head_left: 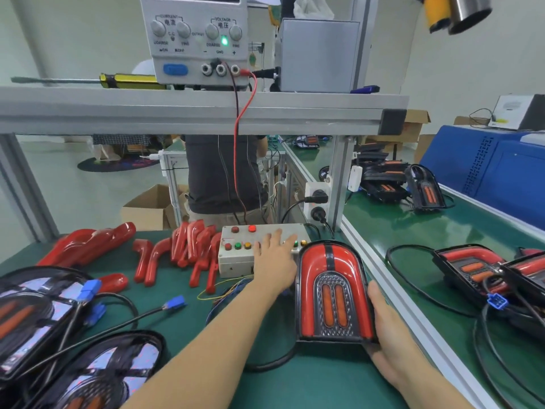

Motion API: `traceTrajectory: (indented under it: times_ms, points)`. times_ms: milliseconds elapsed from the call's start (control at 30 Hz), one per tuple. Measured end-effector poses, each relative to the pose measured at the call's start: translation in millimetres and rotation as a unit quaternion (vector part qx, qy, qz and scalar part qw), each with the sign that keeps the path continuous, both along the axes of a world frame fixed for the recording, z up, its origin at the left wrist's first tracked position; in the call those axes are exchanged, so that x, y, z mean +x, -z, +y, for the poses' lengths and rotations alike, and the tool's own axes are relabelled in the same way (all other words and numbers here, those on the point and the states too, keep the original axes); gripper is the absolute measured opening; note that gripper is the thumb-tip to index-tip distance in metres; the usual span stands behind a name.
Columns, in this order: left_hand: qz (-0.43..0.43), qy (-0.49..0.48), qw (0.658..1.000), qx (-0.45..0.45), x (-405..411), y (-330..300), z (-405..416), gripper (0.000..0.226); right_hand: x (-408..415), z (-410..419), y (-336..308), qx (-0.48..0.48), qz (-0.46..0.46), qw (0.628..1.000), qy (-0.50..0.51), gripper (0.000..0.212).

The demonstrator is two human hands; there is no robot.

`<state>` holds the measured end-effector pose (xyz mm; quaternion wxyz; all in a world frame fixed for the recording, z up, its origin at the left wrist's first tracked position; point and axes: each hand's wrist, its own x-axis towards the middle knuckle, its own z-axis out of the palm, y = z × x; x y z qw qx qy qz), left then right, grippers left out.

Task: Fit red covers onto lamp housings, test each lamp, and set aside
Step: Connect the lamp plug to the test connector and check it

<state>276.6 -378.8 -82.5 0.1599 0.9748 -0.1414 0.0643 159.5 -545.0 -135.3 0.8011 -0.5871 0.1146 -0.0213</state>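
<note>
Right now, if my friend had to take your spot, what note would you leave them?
Left hand: flat, fingers straight, on the button test box.
Right hand: holds the right edge of the lamp with its red cover on, beside the box.
Done: this lamp's cover is fitted; finished lamps lie on the right belt.
Left: finish testing, set it aside, then cover the bare housings at left using the loose red covers.

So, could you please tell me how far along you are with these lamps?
Done: finished lamps with red covers lie on the belt at right. In hand: the right hand holds a covered lamp while the left hand rests its fingers on the button box, apparently testing it. Left: loose red covers and uncovered housings wait at left.
</note>
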Motion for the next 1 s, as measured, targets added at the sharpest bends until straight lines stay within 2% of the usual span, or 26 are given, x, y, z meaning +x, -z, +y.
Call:
traceTrajectory:
  times_ms: [133,300,400,800,1000]
  points:
    - [0.002,-0.009,1.000,0.030,1.5,8.1,0.5,0.049,-0.2,1.1,-2.7,0.006,-0.007,1.000,-0.006,0.056]
    - [-0.009,-0.064,0.996,0.061,-1.6,17.8,3.9,0.064,-0.8,1.4,-5.0,0.028,-0.013,0.999,-0.005,0.056]
    - [0.013,-0.088,0.994,0.057,-3.3,18.3,5.3,0.068,-1.2,2.7,-6.8,0.033,-0.011,0.999,-0.005,0.056]
    - [0.039,-0.088,0.993,0.075,-7.0,8.6,-6.5,0.073,-4.4,0.9,-11.3,0.062,0.017,0.998,0.023,0.050]
    - [0.020,-0.108,0.992,0.065,-7.0,16.9,-5.0,0.074,-6.4,-2.2,-12.3,0.076,0.024,0.996,0.029,0.052]
